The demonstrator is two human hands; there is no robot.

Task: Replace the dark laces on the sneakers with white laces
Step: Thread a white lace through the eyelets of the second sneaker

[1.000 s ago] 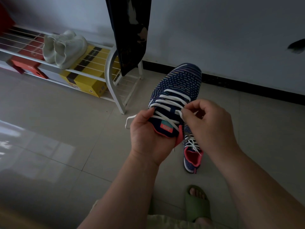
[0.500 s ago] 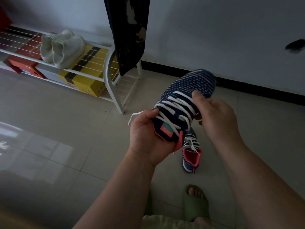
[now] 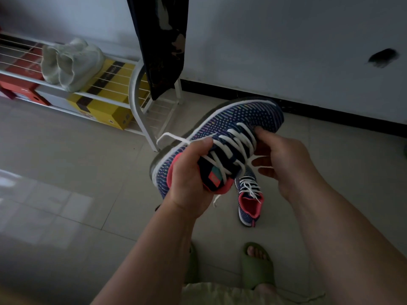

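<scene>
I hold a navy patterned sneaker [image 3: 233,122] with pink lining in the air, its toe pointing to the upper right. White laces [image 3: 231,146] run across its eyelets. My left hand [image 3: 189,179] grips the heel and tongue end, thumb over the laces. My right hand [image 3: 284,157] cups the shoe's right side, thumb up by the toe-end laces, fingers curled under. A loose white lace end [image 3: 169,137] sticks out left. The second sneaker [image 3: 250,199], also white-laced, lies on the floor below.
A white wire shoe rack [image 3: 136,95] stands at the left with pale sneakers [image 3: 70,62] on top and yellow [image 3: 103,106] and red boxes [image 3: 19,84] beneath. Dark cloth [image 3: 163,40] hangs over it. My feet in green slippers [image 3: 257,265] are on the tiled floor.
The held sneaker has tilted and swung to the right, toe now further right. My right hand left the upper laces and moved down to the shoe's side.
</scene>
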